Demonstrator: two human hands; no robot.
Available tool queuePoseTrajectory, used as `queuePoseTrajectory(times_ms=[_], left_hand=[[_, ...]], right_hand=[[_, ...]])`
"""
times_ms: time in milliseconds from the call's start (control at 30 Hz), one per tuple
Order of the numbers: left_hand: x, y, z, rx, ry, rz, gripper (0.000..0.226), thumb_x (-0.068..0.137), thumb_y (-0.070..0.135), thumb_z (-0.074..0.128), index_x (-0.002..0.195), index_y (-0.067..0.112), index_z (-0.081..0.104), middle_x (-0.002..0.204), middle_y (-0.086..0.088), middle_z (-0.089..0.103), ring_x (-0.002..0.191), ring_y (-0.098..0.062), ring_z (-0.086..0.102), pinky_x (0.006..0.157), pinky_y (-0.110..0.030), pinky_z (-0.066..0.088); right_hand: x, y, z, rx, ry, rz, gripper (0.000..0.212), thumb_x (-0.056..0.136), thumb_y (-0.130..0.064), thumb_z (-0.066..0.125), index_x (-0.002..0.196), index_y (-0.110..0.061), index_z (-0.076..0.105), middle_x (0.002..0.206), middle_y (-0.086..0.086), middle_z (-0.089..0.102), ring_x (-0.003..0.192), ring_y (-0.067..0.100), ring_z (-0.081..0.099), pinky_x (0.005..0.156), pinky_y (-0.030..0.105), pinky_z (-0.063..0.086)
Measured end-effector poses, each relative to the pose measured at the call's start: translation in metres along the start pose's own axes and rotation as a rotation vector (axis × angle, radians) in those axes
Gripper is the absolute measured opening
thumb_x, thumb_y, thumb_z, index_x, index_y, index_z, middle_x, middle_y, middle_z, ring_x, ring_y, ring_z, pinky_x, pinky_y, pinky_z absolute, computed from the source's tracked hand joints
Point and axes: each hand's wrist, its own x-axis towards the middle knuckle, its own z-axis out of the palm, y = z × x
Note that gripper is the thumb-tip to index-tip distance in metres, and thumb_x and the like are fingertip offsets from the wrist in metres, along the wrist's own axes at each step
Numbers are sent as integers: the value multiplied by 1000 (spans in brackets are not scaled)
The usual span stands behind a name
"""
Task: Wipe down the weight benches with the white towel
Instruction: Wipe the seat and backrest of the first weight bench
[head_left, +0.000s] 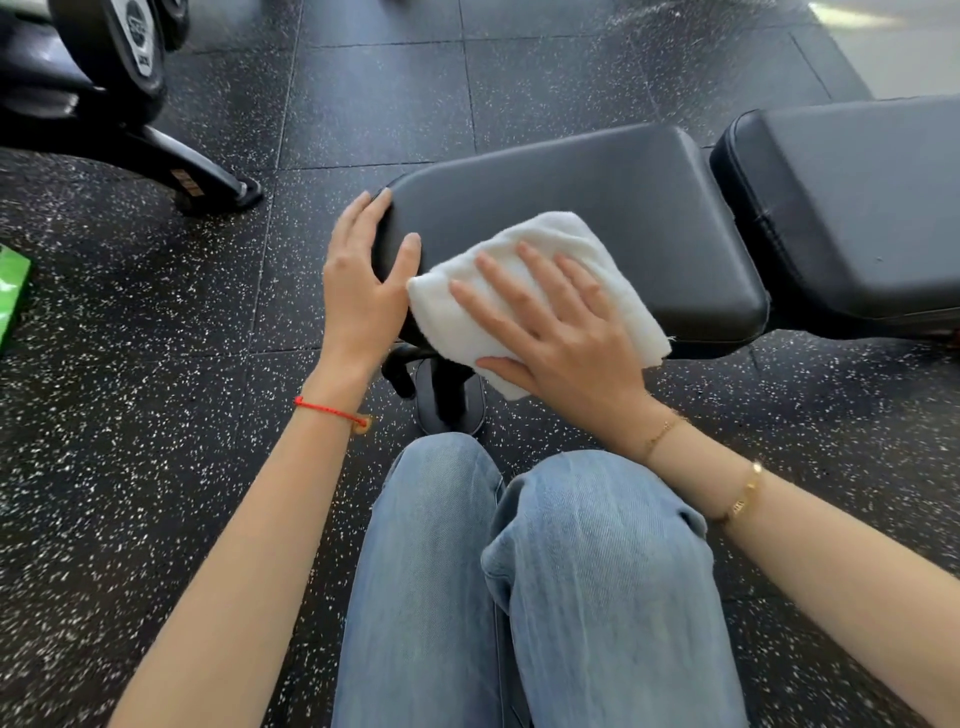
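A black padded weight bench lies across the middle, its seat pad (597, 197) nearest me and its back pad (852, 208) to the right. A folded white towel (540, 244) rests on the seat pad's near left corner and hangs over the front edge. My right hand (561, 322) lies flat on the towel with fingers spread, pressing it against the pad. My left hand (363, 275) cups the seat pad's left end, thumb on top and fingers around the edge.
The bench's foot (449, 400) stands on the speckled black rubber floor just ahead of my knees in blue jeans (545, 571). A machine's leg and weight plates (119, 57) stand at the upper left. A green object (10, 296) lies at the left edge.
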Motion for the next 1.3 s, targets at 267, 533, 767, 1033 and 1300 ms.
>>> queuePoseTrajectory(times_ms=[267,533,767,1033,1300], left_hand=[[0,0,1,48,22,14,49,99,21,56,145,10,46,154,-8,39,144,-17,35,120,-21,20],[2,0,0,128,-17,35,51,99,23,55,146,8,44,155,-11,37,146,-19,32,121,-25,18],[7,11,5,201,42,49,48,94,17,58,140,6,51,147,-12,47,140,-24,38,117,-22,19],[21,15,15,251,141,-10,40,96,21,55,134,7,56,135,-9,55,129,-25,46,109,-18,22],[25,21,24,290,214,-68,37,93,21,57,128,9,59,127,-8,55,119,-28,47,108,-34,34]], right_hand=[[-53,51,-10,46,-49,233,64,98,-60,45,151,-23,39,154,8,41,143,34,35,116,52,29],[-37,29,-14,101,-107,242,63,99,-62,39,151,-25,38,156,6,38,145,34,31,117,53,25],[7,89,-12,269,-348,497,69,93,-69,24,149,-31,36,158,3,32,146,30,25,121,47,16],[116,109,47,406,-590,279,64,97,-64,28,153,-33,25,160,0,26,148,28,16,121,46,7],[161,101,64,461,-613,-23,61,93,-70,27,141,-35,42,133,-2,55,120,28,50,100,45,32]])
